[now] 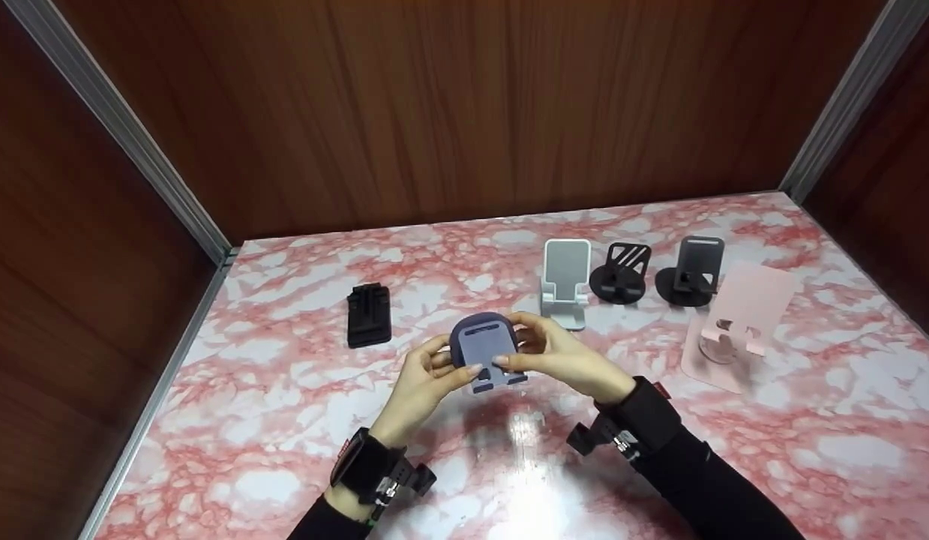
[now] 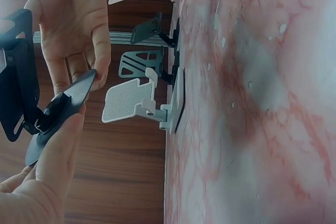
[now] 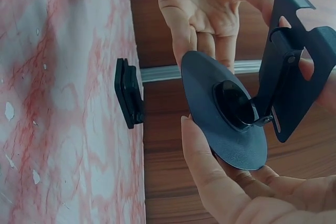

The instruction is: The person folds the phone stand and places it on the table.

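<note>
A blue-grey phone stand (image 1: 488, 346) with a round base is held up over the middle of the table by both hands. My left hand (image 1: 427, 375) grips its left side, thumb on the lower part of the cradle and fingers behind. From the right, my right hand (image 1: 565, 358) holds it the same way, its thumb near the cradle's centre. In the right wrist view the disc base (image 3: 207, 93) is clear of the tabletop, joined by a hinge to the cradle (image 3: 302, 72), which is tilted away from it. Fingers of both hands lie along the disc's edge.
A folded black stand (image 1: 369, 319) lies on the marbled table (image 1: 269, 420) at left. Back right, a white stand (image 1: 567, 266), a black slatted stand (image 1: 627, 262) and a dark stand (image 1: 700, 259) are upright. The pink stand (image 1: 756, 300) is nearer. Wooden panels (image 1: 464, 112) enclose the table.
</note>
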The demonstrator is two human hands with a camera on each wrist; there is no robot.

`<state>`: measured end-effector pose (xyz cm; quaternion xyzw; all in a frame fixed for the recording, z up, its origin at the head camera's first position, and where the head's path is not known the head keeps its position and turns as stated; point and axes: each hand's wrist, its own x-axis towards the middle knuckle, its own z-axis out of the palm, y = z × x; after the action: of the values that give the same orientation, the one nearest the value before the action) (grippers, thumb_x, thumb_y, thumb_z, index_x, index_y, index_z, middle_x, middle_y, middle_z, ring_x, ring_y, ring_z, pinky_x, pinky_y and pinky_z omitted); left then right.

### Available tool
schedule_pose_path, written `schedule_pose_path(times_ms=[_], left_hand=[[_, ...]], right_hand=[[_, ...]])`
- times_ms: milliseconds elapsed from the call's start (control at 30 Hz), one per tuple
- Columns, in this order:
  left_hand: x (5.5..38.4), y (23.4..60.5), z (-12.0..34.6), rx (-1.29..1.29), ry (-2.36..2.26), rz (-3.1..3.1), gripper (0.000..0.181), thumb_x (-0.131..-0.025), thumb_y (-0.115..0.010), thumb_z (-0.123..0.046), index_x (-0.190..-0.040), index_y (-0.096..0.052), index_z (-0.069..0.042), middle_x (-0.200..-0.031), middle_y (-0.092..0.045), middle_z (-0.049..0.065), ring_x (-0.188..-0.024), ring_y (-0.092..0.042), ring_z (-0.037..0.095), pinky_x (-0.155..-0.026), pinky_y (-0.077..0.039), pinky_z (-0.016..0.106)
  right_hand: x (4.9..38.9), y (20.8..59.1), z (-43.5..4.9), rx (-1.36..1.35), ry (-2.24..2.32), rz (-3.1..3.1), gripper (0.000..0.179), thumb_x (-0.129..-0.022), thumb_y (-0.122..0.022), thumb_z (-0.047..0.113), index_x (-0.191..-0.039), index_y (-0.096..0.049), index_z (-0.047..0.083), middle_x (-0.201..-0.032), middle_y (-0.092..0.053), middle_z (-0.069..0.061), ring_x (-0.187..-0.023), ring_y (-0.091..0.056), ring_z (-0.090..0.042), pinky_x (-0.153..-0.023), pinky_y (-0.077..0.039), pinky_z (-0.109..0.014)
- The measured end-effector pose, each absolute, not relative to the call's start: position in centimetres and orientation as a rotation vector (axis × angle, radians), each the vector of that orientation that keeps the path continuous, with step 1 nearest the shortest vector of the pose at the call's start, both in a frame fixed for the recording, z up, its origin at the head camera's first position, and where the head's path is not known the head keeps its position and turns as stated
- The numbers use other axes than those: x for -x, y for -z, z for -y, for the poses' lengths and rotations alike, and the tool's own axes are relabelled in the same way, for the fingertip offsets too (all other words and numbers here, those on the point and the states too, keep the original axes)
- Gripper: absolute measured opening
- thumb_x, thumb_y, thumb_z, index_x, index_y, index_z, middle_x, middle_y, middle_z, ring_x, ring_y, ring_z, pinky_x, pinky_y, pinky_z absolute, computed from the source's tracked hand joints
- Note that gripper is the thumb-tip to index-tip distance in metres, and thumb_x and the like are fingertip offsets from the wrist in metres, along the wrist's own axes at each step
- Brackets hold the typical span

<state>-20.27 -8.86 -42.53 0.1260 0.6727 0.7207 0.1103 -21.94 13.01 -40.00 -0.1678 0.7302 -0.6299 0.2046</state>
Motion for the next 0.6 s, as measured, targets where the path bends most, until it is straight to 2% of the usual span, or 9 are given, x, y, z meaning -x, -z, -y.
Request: schedule_pose_path(times_ms=[600], left_hand=[[20.31, 42.53, 9.13, -0.373, -2.102, -1.957, 0.057, -0.080, -0.070, -0.011, -0.130, -0.047, 0.000, -0.111, -0.065, 0.021, -0.094, -0.068, 0.022, -0.084, -0.055, 0.033]], right_hand=[[21.88, 40.11, -12.81, 0.491, 1.751, -2.027, 0.080, -0.079, -0.073, 0.025, -0.142, -0.027, 0.006, -0.117, -0.060, -0.017, -0.101, -0.062, -0.021, -0.085, -0.054, -0.033]])
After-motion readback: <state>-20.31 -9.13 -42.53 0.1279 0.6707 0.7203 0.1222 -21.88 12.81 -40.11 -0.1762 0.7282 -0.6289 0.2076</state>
